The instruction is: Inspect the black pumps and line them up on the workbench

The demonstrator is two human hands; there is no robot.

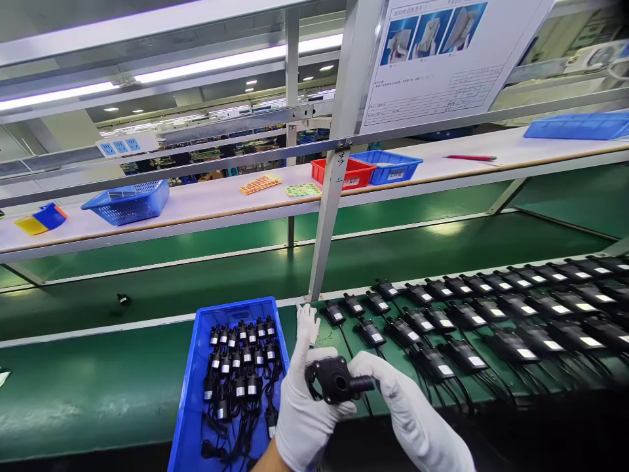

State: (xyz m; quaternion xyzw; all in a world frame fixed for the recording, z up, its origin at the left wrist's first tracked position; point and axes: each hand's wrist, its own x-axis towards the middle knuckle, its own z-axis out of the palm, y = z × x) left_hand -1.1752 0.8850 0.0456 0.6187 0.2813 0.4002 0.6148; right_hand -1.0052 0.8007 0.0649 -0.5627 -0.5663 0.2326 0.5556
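Note:
My left hand [309,400], in a white glove, grips a small black water pump [335,381]; its index finger points up and away. A round opening on the pump faces me, and its ribbed outlet pipe points right. With the fingers of my right hand [405,406], also gloved in white, I hold the end of that outlet pipe. To the left is a blue crate [194,367] with several rows of black pumps [238,357] and their cables. On the right, many labelled black pumps [437,360] lie in rows on the green work surface [113,387], cables towards me.
A metal post [330,216] rises just beyond my hands. The shelf [211,204] behind carries a blue basket [130,202], sticker sheets [260,185], a red bin [341,174] and a blue bin [393,167]. One black part [124,299] lies on the far green belt.

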